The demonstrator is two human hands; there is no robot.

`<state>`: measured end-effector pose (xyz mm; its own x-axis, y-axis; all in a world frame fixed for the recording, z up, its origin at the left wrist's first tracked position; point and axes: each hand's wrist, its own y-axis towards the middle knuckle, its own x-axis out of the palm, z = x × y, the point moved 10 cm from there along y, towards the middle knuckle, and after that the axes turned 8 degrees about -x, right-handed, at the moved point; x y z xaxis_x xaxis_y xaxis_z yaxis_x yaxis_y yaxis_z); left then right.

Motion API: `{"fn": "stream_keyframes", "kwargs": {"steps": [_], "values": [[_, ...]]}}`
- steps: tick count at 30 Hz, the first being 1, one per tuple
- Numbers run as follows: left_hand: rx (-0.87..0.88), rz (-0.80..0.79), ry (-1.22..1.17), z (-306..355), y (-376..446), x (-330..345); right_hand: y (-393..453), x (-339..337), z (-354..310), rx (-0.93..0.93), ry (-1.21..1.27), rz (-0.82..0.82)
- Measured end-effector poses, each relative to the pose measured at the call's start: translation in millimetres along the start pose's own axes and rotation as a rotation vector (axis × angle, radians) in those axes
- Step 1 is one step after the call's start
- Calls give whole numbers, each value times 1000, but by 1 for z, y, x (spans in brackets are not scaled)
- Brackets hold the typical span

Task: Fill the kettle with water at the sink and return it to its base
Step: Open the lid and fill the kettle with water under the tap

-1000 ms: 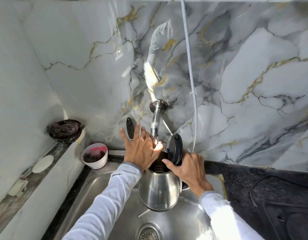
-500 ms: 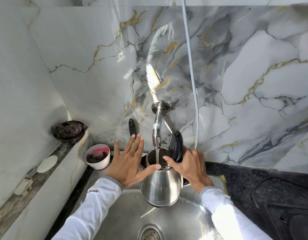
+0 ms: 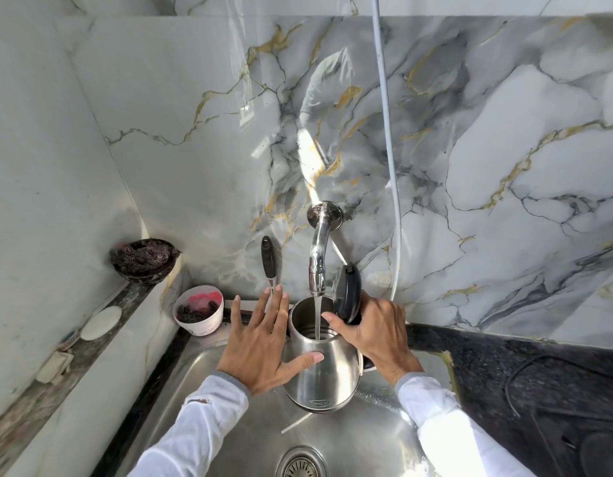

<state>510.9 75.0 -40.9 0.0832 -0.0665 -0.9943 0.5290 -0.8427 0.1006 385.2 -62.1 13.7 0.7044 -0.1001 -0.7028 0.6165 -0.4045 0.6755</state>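
Head view. The kettle (image 3: 321, 363), a polished steel body with its black lid (image 3: 348, 291) hinged upright, is held over the steel sink (image 3: 229, 432), directly beneath the wall-mounted tap (image 3: 318, 266). A stream of water (image 3: 317, 316) runs from the spout into the open mouth. The right hand (image 3: 374, 333) has its grip closed round the handle side of the kettle; the handle itself is hidden behind the hand. The left hand (image 3: 260, 342) has its grip spread flat, fingers extended, thumb touching the kettle's near wall, steadying rather than holding.

Handling, as judged: the shell is rigid and smooth, likely slippery where wet, and will grow heavier as it fills. The handle is the sound place to take hold; the open palm against the wall offers support only. The water level inside cannot be read from here.

Surroundings: the sink has a drain (image 3: 302, 468) at the near edge. A dark speckled surface (image 3: 504, 366) lies to the right, carrying a black cord (image 3: 515, 390); the base is not clearly made out. On the left ledge stand a white tub (image 3: 199, 315) with dark contents and a dark bowl (image 3: 145, 259). Walls are glossy marble-pattern panels (image 3: 504, 166); a pale hose (image 3: 387, 149) hangs down behind the tap.
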Motion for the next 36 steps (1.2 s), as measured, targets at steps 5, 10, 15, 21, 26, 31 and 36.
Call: {"fn": "stream_keyframes", "kwargs": {"steps": [5,10,15,21,26,31,36], "values": [[4,9,10,-1,3,-1,0,-1,-1,6,-6,12],[7,31,2,-2,4,-5,3,-4,-2,15,-15,34],[9,33,-10,-2,5,-6,5,-7,-3,2,-10,40],[26,53,-14,1,7,-8,5,-8,0,7,-11,23],[79,106,-76,4,7,-15,4,-3,4,49,-6,-37],[91,118,-87,6,5,-19,5,-6,2,37,-12,-35],[89,95,-88,6,4,-16,3,-8,2,41,-14,-28]]}}
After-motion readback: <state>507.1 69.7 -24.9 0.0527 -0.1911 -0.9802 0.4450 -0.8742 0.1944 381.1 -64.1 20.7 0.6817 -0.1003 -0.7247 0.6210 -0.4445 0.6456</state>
